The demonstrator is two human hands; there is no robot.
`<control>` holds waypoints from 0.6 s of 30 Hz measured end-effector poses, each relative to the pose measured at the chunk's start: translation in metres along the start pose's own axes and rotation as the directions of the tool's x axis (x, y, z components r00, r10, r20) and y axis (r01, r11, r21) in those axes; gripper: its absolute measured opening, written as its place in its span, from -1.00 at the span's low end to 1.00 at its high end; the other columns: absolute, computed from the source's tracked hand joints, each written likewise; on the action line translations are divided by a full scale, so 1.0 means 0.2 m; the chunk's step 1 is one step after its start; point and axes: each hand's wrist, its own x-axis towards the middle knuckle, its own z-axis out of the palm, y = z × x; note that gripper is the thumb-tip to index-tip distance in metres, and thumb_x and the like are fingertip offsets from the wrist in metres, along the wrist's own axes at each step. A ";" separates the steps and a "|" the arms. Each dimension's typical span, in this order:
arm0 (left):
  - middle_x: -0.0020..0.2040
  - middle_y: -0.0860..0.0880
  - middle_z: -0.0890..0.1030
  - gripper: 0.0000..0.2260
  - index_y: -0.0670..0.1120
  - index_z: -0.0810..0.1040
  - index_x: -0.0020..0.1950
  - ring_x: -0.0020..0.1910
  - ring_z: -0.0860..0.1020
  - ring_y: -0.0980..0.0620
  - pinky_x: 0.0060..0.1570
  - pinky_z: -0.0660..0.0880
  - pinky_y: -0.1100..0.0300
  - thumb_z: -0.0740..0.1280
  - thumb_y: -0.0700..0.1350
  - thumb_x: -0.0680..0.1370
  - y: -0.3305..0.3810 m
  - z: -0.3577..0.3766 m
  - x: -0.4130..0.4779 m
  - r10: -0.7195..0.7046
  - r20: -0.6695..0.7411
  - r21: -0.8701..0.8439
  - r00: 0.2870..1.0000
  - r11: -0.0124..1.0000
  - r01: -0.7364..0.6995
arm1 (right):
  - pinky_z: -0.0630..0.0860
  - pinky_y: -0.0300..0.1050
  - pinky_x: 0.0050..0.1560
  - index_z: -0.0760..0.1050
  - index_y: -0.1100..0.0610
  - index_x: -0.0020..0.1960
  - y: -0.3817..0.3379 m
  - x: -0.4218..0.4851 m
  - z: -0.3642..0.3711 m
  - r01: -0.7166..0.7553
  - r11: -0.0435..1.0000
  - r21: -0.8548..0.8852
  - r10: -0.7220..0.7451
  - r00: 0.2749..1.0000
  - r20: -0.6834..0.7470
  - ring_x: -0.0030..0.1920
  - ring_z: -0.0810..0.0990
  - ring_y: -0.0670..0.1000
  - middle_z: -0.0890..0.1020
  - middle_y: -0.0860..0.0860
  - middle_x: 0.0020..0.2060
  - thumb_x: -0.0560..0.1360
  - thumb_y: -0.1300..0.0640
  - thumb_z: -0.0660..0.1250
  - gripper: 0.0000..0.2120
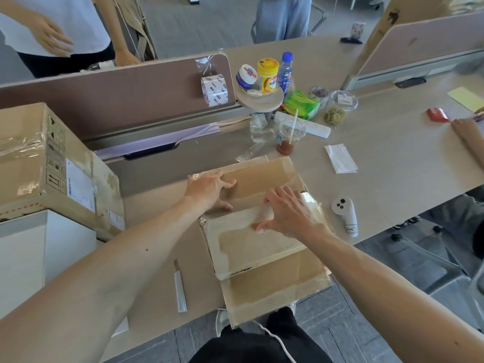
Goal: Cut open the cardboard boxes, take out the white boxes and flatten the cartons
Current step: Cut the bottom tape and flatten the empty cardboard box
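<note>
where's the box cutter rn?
Head view: the box cutter lies flat on the desk near its front edge, just left of the opened carton.

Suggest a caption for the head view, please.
Left hand and right hand grip the flaps of a taped brown cardboard box.

Reaches forward with both bare arms, forearms converging from the lower corners. Spreads the left hand (209, 191) palm-down, fingers splayed and bent, thumb tucked back toward the body, gripping the far flap of the carton (259, 178). Arches the right hand (290, 213) just beside it, wrist bent, fingers curled, thumb stretched nearward, pinching the near flap's edge.
</note>
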 end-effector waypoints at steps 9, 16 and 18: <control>0.56 0.15 0.25 -0.22 0.35 0.32 0.49 0.47 0.35 -0.05 0.33 0.41 -0.10 0.45 0.42 0.30 0.01 -0.03 -0.04 0.003 -0.015 0.036 1.000 0.999 -0.002 | 0.24 -0.01 0.31 0.37 0.06 0.41 0.23 0.06 -0.14 -0.046 0.996 -0.074 0.065 0.956 0.287 0.34 0.39 0.10 0.48 0.04 0.34 0.28 -0.37 0.48 -0.15; 0.60 0.16 0.19 -0.20 0.36 0.30 0.48 0.48 0.36 -0.10 0.29 0.43 -0.12 0.44 0.44 0.28 0.02 -0.04 -0.03 -0.027 0.001 0.052 1.000 0.998 0.027 | 0.20 -0.12 -0.02 0.34 0.10 0.36 0.31 0.05 -0.16 -0.070 0.996 -0.057 0.083 0.957 0.279 0.05 0.32 -0.01 0.47 0.04 0.17 0.35 -0.23 0.51 -0.27; 0.59 0.17 0.21 -0.20 0.36 0.32 0.48 0.46 0.37 -0.11 0.27 0.44 -0.11 0.44 0.45 0.27 0.02 -0.03 -0.02 -0.028 -0.007 0.059 1.000 0.998 0.028 | 0.21 -0.12 -0.06 0.36 0.10 0.31 0.32 0.03 -0.15 -0.054 0.997 -0.062 0.067 0.968 0.242 0.01 0.32 -0.03 0.47 0.01 0.10 0.33 -0.24 0.51 -0.28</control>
